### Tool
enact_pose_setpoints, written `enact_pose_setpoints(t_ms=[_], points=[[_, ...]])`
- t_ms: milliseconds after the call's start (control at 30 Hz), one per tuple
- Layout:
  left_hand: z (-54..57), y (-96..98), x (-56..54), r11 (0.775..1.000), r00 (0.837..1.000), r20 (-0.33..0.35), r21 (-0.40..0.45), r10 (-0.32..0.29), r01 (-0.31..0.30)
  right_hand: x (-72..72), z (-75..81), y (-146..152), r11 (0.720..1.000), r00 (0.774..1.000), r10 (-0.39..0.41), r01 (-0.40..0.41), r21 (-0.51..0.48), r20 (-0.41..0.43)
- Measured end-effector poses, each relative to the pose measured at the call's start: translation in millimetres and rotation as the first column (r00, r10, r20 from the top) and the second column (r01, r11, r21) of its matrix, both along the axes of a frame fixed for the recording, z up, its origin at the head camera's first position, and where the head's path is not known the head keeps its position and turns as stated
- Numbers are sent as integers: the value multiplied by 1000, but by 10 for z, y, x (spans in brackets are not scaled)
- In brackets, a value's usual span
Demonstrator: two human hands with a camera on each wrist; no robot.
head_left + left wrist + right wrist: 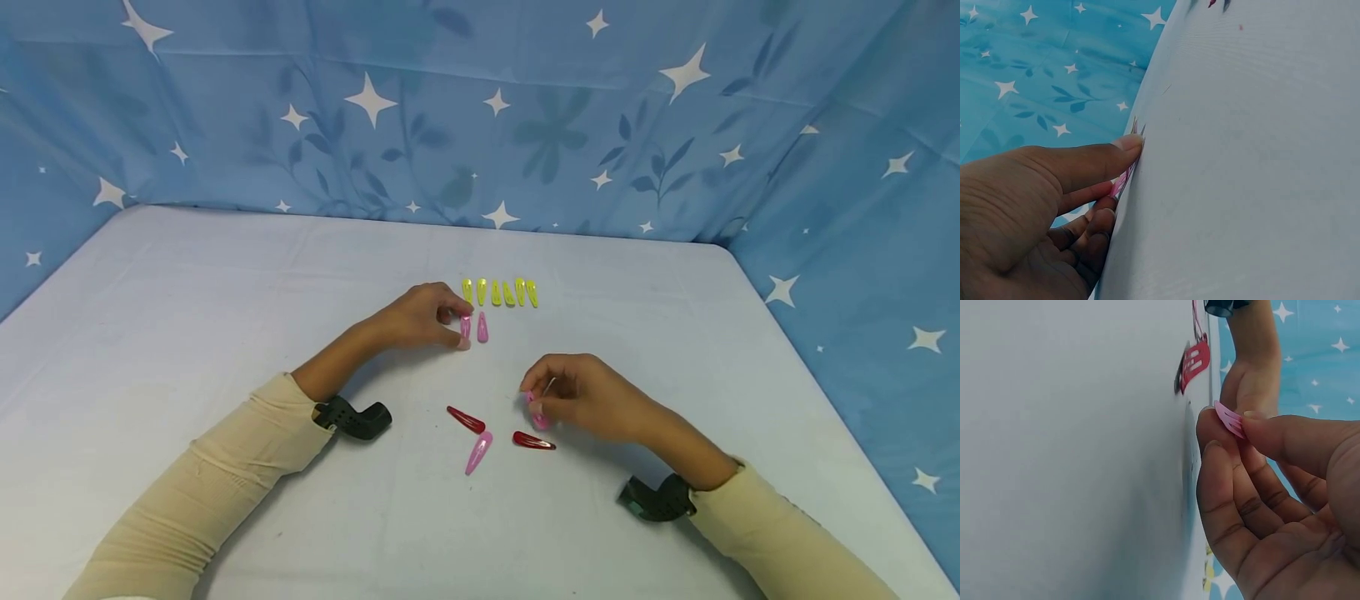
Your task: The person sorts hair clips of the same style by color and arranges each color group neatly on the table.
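My left hand [427,318] is at the left end of a short row of pink snap hair clips, with thumb and forefinger at the two ends of one pink hair clip [466,327]. A second pink clip [482,327] lies just right of it. My right hand [588,396] pinches another pink hair clip [1230,419] between thumb and forefinger, held above the table in the right wrist view. Near that hand lies a red hair clip [534,441]. Left of it are another red clip [467,419] and a loose pink clip [479,452], their ends close together.
Several yellow hair clips [496,293] form a row just behind the pink ones. All of this lies on a white-covered table [225,292]. A blue curtain [450,125] with white stars hangs along the back and sides. Both wrists wear a dark camera band [352,418].
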State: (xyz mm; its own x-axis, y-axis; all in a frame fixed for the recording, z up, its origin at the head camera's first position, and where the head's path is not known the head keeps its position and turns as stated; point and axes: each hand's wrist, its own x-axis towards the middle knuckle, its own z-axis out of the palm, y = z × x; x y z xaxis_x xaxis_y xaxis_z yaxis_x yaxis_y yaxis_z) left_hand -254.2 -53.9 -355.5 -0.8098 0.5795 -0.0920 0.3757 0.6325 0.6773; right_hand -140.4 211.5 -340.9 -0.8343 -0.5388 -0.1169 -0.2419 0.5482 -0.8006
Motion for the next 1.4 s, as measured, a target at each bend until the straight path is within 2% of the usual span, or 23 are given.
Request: enact_pose_setpoints(t_ms=[267,433,800,1033,1400], points=[[1,7,-1,1000,1000,-3,3,13,-13,-137,8,50,995,997,-71,70,-66,-16],[-1,7,9,1000,1000,-3,7,20,-20,-241,2,37,993,993,-101,97,-62,-56],[-20,7,5,999,1000,11,30,20,-20,-395,14,-4,992,989,-122,118,-47,-88],[-6,0,12,999,1000,6,34,15,-15,-514,25,-43,988,986,-147,144,-49,-76],[5,4,5,1000,1000,1,24,13,-13,-717,-5,-149,988,987,-147,143,-61,-68]])
